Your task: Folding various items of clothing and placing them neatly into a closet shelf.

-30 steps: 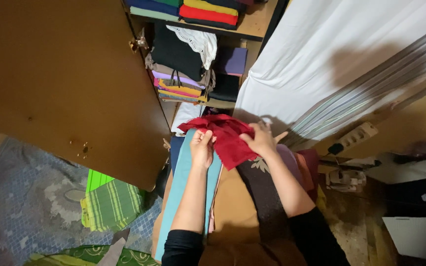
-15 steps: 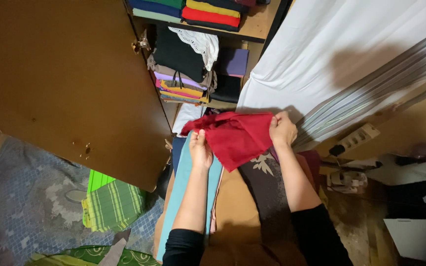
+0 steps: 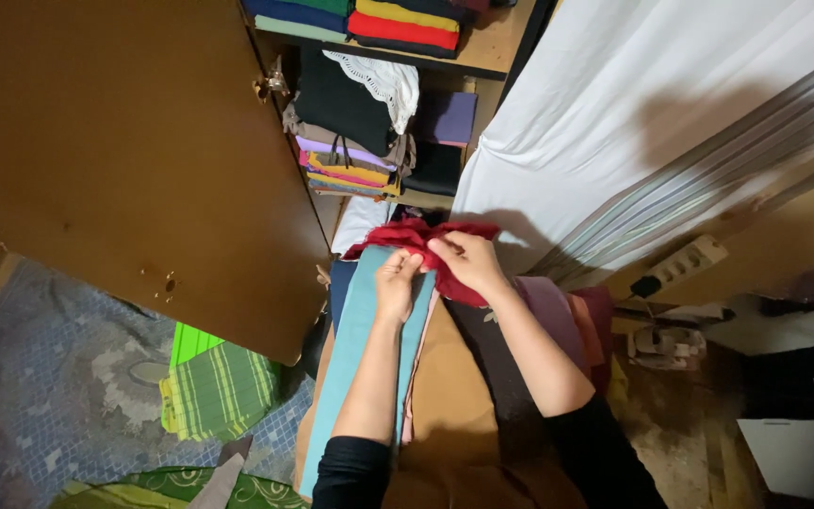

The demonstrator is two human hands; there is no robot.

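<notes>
A dark red cloth (image 3: pixel 423 240) is bunched between both hands, held just above a row of long folded fabrics. The left hand (image 3: pixel 398 283) pinches its near edge with fingers closed on the fabric, and the right hand (image 3: pixel 468 262) grips the gathered middle of it, the two hands touching each other. Directly under the left hand lies a light teal fabric strip (image 3: pixel 355 358); beside it, under the right forearm, run a tan fabric (image 3: pixel 445 396) and a dark brown fabric (image 3: pixel 501 377), with mauve and maroon folds further to the right. Beyond the hands stands an open wardrobe with stacks of folded clothes (image 3: pixel 350 141) on its shelves, its brown door (image 3: pixel 134 141) swung out to the left. To the right of the hands hangs a white sheet (image 3: pixel 633 104), and below that lies a white power strip (image 3: pixel 685 262). Left of the left arm, on the patterned floor, lies a green striped cloth (image 3: pixel 214 391).
</notes>
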